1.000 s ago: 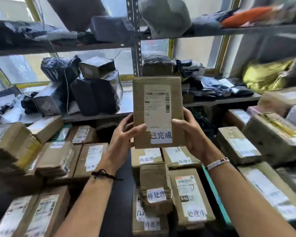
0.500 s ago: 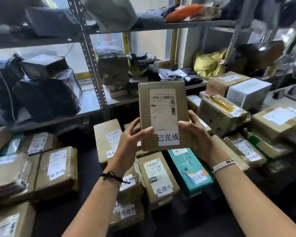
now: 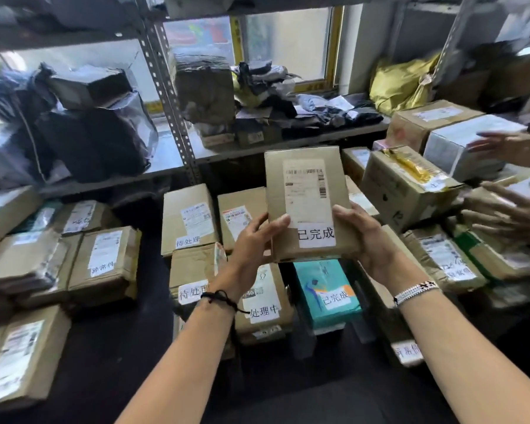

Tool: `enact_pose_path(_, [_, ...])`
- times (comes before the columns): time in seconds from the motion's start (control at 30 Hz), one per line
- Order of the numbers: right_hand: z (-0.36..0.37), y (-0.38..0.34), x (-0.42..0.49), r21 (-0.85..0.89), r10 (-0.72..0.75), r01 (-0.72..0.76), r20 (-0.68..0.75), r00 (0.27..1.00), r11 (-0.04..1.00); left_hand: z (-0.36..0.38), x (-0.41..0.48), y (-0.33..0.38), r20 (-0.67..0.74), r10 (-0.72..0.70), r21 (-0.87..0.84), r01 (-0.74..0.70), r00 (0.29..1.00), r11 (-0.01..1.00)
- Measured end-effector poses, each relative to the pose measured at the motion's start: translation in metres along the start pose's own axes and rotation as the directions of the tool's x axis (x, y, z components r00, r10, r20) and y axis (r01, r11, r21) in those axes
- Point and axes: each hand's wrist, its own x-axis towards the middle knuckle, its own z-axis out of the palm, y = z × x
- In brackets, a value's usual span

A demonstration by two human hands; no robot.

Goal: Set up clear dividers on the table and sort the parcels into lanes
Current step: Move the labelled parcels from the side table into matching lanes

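The held parcel (image 3: 306, 203) is matt brown cardboard, slightly creased, with a smooth white paper label (image 3: 308, 194) taped flat. The boxes (image 3: 104, 264) around it are the same dull cardboard, some glazed with shiny clear tape. A teal parcel (image 3: 325, 292) has a smooth printed paper skin. The worktop (image 3: 110, 347) is black and matt. The rack upright (image 3: 169, 99) is grey perforated metal. Black bags (image 3: 95, 136) on the shelf are glossy, wrinkled plastic; a yellow bag (image 3: 401, 84) looks crinkled too. A metal bracelet (image 3: 415, 291) glints.
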Motion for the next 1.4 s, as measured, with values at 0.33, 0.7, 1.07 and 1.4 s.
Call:
enact_pose_path(0.33, [-0.055, 0.037, 0.016, -0.242, 0.367, -0.388, -0.127, 0.922, 0.889, 0.071, 0.012, -0.067, -0.261, -0.323, 0.024, 0.341, 0.910, 0.940])
enact_pose_path(0.7, [-0.073, 0.055, 0.013, -0.328, 0.423, -0.429, -0.092, 0.901, 0.842, 0.083, 0.014, -0.086, -0.326, -0.408, 0.008, 0.434, 0.852, 0.901])
enact_pose_path(1.07, [-0.071, 0.045, 0.002, -0.433, 0.358, -0.368, -0.108, 0.927, 0.823, 0.094, 0.005, -0.071, -0.333, -0.363, 0.037, 0.396, 0.870, 0.917])
enact_pose_path(1.4, [0.004, -0.016, 0.005, -0.775, -0.260, 0.161, -0.005, 0.966, 0.611, 0.059, -0.012, 0.009, -0.401, 0.251, 0.480, -0.031, 0.881, 0.877])
